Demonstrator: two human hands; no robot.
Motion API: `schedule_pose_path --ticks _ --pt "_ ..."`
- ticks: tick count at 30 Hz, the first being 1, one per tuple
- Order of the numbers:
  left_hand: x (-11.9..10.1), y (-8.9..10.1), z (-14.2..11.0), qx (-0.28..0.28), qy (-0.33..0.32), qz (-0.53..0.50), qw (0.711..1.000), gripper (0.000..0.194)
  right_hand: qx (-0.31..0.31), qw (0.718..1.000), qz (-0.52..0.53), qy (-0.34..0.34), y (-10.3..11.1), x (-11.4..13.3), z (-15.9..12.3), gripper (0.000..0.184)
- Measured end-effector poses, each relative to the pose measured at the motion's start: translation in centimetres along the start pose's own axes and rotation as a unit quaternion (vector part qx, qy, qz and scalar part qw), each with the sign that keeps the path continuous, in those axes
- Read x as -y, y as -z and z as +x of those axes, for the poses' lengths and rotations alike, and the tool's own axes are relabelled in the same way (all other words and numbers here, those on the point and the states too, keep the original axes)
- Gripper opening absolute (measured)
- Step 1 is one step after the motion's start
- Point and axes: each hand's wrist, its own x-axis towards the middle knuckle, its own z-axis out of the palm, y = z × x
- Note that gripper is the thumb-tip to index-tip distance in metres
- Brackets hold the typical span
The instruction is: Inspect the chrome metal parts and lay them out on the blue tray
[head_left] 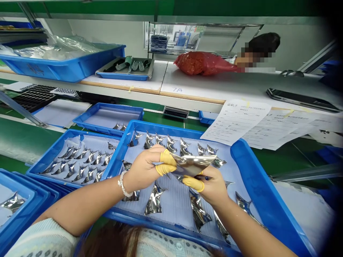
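Between my two hands, above the large blue tray point(270, 192), is a shiny curved metal part point(194, 163) with pointed corners. My left hand point(150, 166), wearing yellow finger cots and a beaded bracelet, pinches its left end. Yellow-cotted fingers of my right hand point(210, 184) grip its lower right side. Beneath them, several similar mirror-finish metal parts lie on the tray's white liner, among them one curved piece point(155, 200) near the front and another point(198, 208) below my right hand. My hands hide some of the pieces in the middle.
A smaller blue tray point(34, 165) with rows of metal parts adjoins on the left, with stacked trays point(40, 194) nearer me. Paper forms point(237, 119) hang from the shelf above. On the shelf are a phone point(302, 100), a red bag point(200, 64) and a blue bin point(64, 66). Another person sits beyond.
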Motion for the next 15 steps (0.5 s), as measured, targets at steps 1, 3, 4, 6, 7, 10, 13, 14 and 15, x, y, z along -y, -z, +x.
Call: schedule_pose_path --ticks 1,3,4,6,7,10,13,14,15 --pt "0.01 0.02 0.01 0.003 -0.006 0.005 1.0 0.038 0.0 1.0 -0.003 -0.002 0.02 -0.03 -0.01 0.026" --pt "0.07 0.03 0.0 0.009 -0.022 0.012 1.0 0.036 -0.002 1.0 -0.008 -0.003 0.03 -0.05 0.04 0.027" --pt "0.12 0.02 -0.03 0.01 -0.027 0.016 0.999 0.034 -0.004 1.0 -0.009 -0.001 0.02 -0.03 0.08 0.027" --pt "0.21 -0.05 -0.1 0.003 -0.033 0.018 0.999 0.03 -0.009 1.0 -0.013 0.006 -0.02 0.05 0.2 0.026" --pt "0.26 -0.1 -0.14 -0.002 -0.033 0.017 0.999 0.029 -0.012 1.0 -0.017 0.011 -0.05 0.12 0.25 0.026" --pt "0.37 -0.25 -0.25 -0.018 -0.028 0.017 0.999 0.033 -0.016 0.998 -0.051 0.031 -0.22 0.38 0.38 0.027" --pt "0.35 -0.33 -0.3 -0.027 -0.023 0.048 0.998 0.036 0.013 0.991 -0.122 0.05 -0.48 0.6 0.42 0.03" --pt "0.3 -0.35 -0.29 -0.029 -0.02 0.062 0.997 0.035 0.026 0.987 -0.147 0.054 -0.56 0.65 0.42 0.033" --pt "0.23 -0.35 -0.28 -0.03 -0.014 0.077 0.997 0.034 0.037 0.983 -0.17 0.057 -0.61 0.69 0.41 0.037"
